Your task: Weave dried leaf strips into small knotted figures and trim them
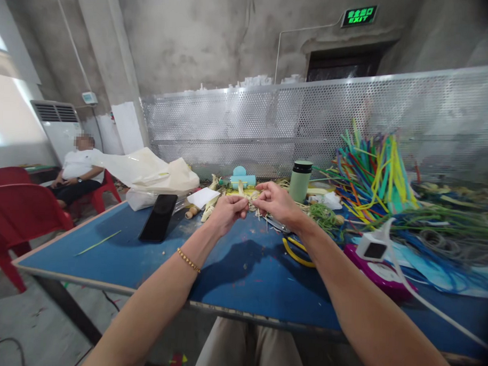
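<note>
My left hand and my right hand are held together above the blue table, fingers pinched on a small pale yellow woven strip piece between them. A beaded bracelet sits on my left wrist. Behind the hands lie more pale strips and a light blue object. A green flask stands just right of my right hand.
A black phone lies left of the hands, by a white paper and a cream plastic bag. Coloured strips pile up on the right, with yellow loops and a purple and white device. A person sits on a red chair far left.
</note>
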Demonstrator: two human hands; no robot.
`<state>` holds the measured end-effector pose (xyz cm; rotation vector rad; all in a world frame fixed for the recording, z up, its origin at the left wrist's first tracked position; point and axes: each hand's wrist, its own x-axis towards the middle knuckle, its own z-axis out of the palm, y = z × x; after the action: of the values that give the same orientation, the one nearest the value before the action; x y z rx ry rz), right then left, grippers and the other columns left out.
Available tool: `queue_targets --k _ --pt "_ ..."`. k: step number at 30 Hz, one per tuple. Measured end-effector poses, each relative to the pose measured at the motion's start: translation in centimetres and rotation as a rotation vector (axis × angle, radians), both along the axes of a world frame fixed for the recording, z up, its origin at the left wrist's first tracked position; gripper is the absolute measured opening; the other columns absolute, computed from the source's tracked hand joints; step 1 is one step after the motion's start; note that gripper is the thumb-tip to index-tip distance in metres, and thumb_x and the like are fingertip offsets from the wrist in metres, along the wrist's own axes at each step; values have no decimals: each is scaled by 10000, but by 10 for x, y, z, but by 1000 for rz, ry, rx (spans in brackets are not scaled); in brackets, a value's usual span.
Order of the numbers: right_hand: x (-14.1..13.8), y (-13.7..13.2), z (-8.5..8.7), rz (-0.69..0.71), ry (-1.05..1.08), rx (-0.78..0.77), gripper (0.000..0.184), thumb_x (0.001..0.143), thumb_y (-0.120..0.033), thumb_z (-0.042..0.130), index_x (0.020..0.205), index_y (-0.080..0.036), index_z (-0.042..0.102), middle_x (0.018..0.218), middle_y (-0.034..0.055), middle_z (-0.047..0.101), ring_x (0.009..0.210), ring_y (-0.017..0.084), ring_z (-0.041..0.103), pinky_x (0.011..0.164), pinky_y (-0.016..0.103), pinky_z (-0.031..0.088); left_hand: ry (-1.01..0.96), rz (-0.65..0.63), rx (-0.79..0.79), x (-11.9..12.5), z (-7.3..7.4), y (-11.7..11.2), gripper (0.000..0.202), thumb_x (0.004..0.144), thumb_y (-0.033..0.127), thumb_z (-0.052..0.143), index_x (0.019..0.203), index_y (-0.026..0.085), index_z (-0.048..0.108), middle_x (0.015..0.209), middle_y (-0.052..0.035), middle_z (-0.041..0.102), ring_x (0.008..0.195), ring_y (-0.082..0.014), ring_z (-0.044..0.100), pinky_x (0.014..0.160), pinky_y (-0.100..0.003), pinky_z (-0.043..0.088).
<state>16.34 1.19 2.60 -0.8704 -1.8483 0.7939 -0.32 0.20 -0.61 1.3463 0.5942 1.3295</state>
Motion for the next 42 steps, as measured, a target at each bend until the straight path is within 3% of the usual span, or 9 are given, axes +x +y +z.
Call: queue_targets --k 12,17,21,33,42 --pt "1 -1 -1 -16 28 -26 321 752 -229 703 1017 -160 535 564 -54 562 470 99 508 461 229 418 -16 -5 22 -2 1 0 290 712 332 757 635 105 594 598 -5 522 529 -75 437 568 -260 325" --pt "2 0 -2 -39 115 -137 272 756 -399 712 781 -151 602 576 -8 577 466 96 501 432 230 407 12 -40 40 -2 3 -1 284 694 326 777 662 102 606 631 -15 550 546 -81 469 577 -266 333" --pt "1 -1 -2 -62 137 -69 293 699 -402 731 643 -159 576 536 -25 548 448 76 451 443 225 393 38 -59 52 -1 2 -2 270 694 318 778 704 104 615 615 -10 561 522 -83 474 559 -268 325" --pt "0 1 -6 -168 38 77 232 733 -360 649 634 -170 558 513 -9 555 474 98 471 474 229 377 54 -60 64 1 2 -3 288 686 332 780 657 119 587 609 -8 552 534 -86 479 571 -271 335" --pt "-2 0 -5 -163 78 71 222 713 -355 660 628 -174 563 526 -2 567 481 106 480 480 237 396 60 -48 74 -1 1 -3 284 698 329 770 663 131 570 601 -3 553 541 -89 482 593 -272 336"
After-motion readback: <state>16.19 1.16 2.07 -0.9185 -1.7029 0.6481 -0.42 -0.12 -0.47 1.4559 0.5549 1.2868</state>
